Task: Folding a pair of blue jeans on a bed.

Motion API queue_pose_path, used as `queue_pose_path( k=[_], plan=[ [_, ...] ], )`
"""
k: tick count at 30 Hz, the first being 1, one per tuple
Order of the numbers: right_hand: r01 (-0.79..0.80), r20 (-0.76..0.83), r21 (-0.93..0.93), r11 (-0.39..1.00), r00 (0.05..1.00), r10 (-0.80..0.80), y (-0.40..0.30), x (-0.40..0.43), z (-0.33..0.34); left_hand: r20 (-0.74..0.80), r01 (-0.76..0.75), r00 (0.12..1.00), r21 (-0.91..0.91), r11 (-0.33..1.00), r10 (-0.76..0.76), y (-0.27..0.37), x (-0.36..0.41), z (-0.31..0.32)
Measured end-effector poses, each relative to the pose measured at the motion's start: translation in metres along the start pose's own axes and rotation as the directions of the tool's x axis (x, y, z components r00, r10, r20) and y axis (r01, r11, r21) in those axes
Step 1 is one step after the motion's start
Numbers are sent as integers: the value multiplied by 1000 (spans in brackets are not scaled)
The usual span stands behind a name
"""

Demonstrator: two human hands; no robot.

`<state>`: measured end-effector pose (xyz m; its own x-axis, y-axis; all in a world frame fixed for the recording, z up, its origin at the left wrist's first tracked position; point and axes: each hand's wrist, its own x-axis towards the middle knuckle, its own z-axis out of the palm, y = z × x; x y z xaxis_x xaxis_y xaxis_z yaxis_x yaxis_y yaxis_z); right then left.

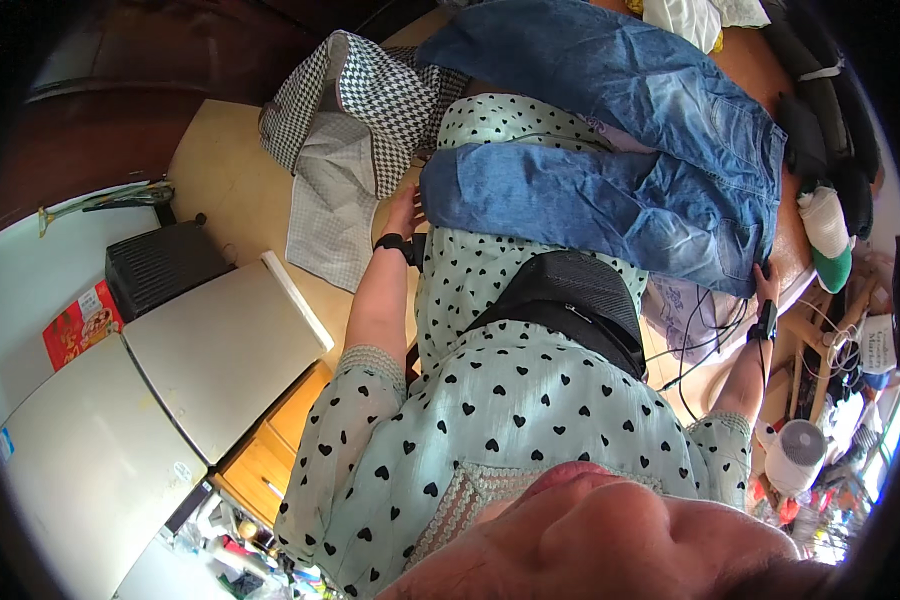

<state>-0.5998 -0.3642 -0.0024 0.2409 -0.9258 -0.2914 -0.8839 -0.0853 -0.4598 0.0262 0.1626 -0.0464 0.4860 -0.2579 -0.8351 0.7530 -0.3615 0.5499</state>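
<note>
A pair of blue denim jeans [607,195] lies spread sideways across my lap and the brown surface in front of me, with the waistband to the right. My left hand [405,213] is at the leg hem on the left, its fingertips against the cloth edge; whether they pinch it is hidden. At the lower corner of the waistband, my right hand [767,285] grips the denim, thumb on top. Both wrists wear black bands. Under the jeans shows my mint heart-print skirt [457,259]. A black waist bag [570,300] sits at my middle.
A houndstooth cloth [375,97] drapes on the left, near a two-door fridge [225,360]. Dark cables [694,337] hang beside my right arm. White cloth [682,22] lies at the far edge. Rolled dark, white and green items [825,225] and a white fan [795,454] are at right.
</note>
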Motion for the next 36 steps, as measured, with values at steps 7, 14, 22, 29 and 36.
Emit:
queue_pose_path(
  k=[7, 14, 22, 29, 36],
  plan=[
    [19, -4, 6, 1000, 1000, -19, 13, 4, -3, -52, 64, 996, -155, 986, -73, 39, -48, 43],
    [2, -2, -10, 1000, 1000, -2, 15, -5, -1, 8, -149, 989, 35, 988, 149, 0, 32, -16],
    [62, -47, -7, 998, 997, -62, 1, -9, 0, 332, 89, 943, -232, 969, -7, 2, 41, -29],
    [80, -64, 47, 996, 995, -77, -12, -10, 4, 180, -130, 969, -202, 971, 167, 8, 35, -53],
    [17, -100, 85, 996, 995, -9, -22, -22, 2, 3, -343, 932, -328, 880, 364, 49, 3, -88]
  ],
)
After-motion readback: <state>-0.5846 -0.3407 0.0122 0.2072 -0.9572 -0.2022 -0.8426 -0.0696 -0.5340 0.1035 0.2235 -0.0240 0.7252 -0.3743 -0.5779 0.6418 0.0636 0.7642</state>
